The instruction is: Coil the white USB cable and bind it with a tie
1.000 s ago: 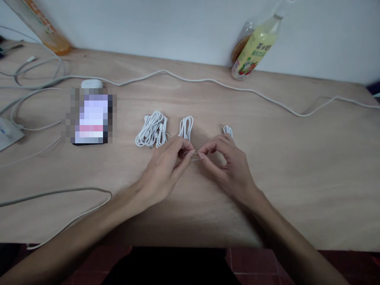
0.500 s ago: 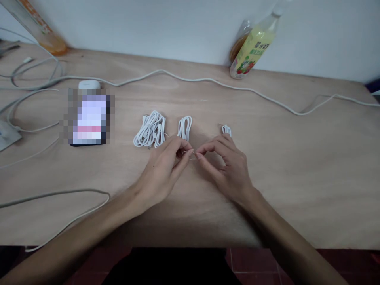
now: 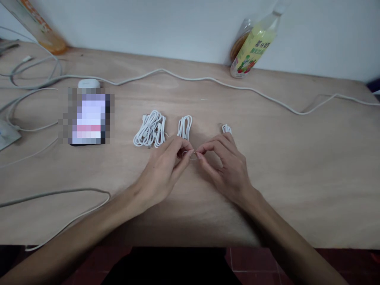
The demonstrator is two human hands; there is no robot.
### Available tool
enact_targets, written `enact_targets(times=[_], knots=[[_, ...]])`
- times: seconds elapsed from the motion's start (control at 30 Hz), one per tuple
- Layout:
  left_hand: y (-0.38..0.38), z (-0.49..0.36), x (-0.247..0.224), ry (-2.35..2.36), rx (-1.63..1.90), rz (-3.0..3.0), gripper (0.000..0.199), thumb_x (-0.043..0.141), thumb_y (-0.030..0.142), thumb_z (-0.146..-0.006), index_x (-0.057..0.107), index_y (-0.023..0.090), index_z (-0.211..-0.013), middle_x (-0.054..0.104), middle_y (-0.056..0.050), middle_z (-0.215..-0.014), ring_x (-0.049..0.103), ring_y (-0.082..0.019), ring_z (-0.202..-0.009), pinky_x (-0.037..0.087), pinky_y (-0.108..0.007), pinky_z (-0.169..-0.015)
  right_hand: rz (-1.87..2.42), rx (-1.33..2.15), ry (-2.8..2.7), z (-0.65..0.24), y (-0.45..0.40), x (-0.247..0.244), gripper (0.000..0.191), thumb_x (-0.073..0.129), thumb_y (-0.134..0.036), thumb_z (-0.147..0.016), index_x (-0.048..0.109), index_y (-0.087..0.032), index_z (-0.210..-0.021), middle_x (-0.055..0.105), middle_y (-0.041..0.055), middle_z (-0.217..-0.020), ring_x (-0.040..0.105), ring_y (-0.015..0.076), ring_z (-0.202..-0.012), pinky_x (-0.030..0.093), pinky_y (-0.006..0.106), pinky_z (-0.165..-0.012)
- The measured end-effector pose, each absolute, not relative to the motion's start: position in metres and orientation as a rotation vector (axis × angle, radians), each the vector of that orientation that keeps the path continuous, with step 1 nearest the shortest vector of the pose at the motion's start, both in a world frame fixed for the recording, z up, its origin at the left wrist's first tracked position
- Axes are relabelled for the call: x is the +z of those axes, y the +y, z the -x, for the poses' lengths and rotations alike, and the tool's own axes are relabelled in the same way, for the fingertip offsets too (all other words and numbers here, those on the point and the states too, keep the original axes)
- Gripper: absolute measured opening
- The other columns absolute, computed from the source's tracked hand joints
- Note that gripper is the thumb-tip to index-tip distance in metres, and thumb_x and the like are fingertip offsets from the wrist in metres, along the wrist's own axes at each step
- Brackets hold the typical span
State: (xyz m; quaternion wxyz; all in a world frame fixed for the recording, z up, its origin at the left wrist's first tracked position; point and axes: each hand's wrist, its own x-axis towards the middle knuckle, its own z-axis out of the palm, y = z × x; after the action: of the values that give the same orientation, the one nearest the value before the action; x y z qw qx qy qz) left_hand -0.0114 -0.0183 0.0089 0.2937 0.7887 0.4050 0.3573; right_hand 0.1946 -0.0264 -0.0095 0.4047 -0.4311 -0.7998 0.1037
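My left hand [image 3: 166, 168] and my right hand [image 3: 227, 166] meet fingertip to fingertip over the table. Each pinches a thin white tie, whose loop [image 3: 192, 159] shows just below the fingertips. Beyond my left hand is a small white cable coil [image 3: 185, 126], its near end partly covered. Left of that coil, a larger heap of white coiled cables [image 3: 150, 130] lies on the wood. Another white coil [image 3: 226, 128] pokes out past my right hand, which hides the rest of it.
A phone [image 3: 89, 118] and a white case [image 3: 89, 83] lie at the left. A long white cable [image 3: 190, 79] crosses the table [image 3: 311, 166]. Two bottles, one yellow [image 3: 252, 49], one orange [image 3: 53, 43], stand by the wall. More cables lie at the left.
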Motion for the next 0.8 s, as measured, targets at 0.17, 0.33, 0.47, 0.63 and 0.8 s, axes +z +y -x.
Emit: enact_targets(times=[0.17, 0.33, 0.47, 0.63, 0.8], knots=[[-0.018, 0.012, 0.013, 1.082, 0.925, -2.010, 0.011, 0.058, 0.018, -0.111, 0.066, 0.018, -0.103, 0.067, 0.000, -0.090, 0.063, -0.015, -0.080, 0.050, -0.028, -0.078, 1.094, 0.316, -1.998, -0.196, -0.027, -0.009, 0.015, 0.064, -0.013, -0.107, 0.065, -0.027, -0.101, 0.076, 0.0005, -0.095, 0.068, 0.0226, -0.093, 0.052, 0.043, -0.091], [-0.017, 0.012, 0.015, 1.031, 0.915, -1.866, 0.012, 0.060, 0.020, -0.110, 0.065, 0.019, -0.100, 0.065, 0.002, -0.087, 0.059, -0.014, -0.077, 0.049, -0.029, -0.078, 1.082, 0.455, -1.996, -0.201, -0.025, -0.008, 0.013, 0.065, -0.016, -0.108, 0.065, -0.028, -0.102, 0.076, 0.0001, -0.100, 0.068, 0.0219, -0.095, 0.052, 0.043, -0.096], [-0.015, 0.013, 0.015, 1.000, 0.890, -1.798, 0.014, 0.061, 0.023, -0.110, 0.066, 0.019, -0.098, 0.064, 0.002, -0.086, 0.058, -0.014, -0.078, 0.048, -0.029, -0.078, 1.060, 0.527, -2.006, -0.205, -0.022, -0.006, 0.012, 0.064, -0.019, -0.109, 0.065, -0.029, -0.102, 0.076, -0.0003, -0.100, 0.069, 0.0221, -0.097, 0.053, 0.042, -0.096], [-0.013, 0.013, 0.013, 1.000, 0.877, -1.744, 0.015, 0.062, 0.026, -0.110, 0.067, 0.020, -0.097, 0.065, 0.002, -0.087, 0.059, -0.014, -0.079, 0.048, -0.029, -0.077, 1.062, 0.600, -2.014, -0.207, -0.019, -0.003, 0.012, 0.064, -0.021, -0.109, 0.066, -0.028, -0.100, 0.076, -0.0003, -0.098, 0.069, 0.0218, -0.095, 0.053, 0.043, -0.098], [-0.014, 0.011, 0.011, 1.043, 0.898, -1.714, 0.015, 0.065, 0.029, -0.108, 0.070, 0.021, -0.096, 0.069, 0.000, -0.087, 0.064, -0.016, -0.080, 0.050, -0.029, -0.076, 1.089, 0.699, -1.963, -0.209, -0.019, 0.002, 0.012, 0.065, -0.019, -0.107, 0.069, -0.028, -0.099, 0.076, -0.0010, -0.095, 0.069, 0.0209, -0.091, 0.054, 0.041, -0.095]])
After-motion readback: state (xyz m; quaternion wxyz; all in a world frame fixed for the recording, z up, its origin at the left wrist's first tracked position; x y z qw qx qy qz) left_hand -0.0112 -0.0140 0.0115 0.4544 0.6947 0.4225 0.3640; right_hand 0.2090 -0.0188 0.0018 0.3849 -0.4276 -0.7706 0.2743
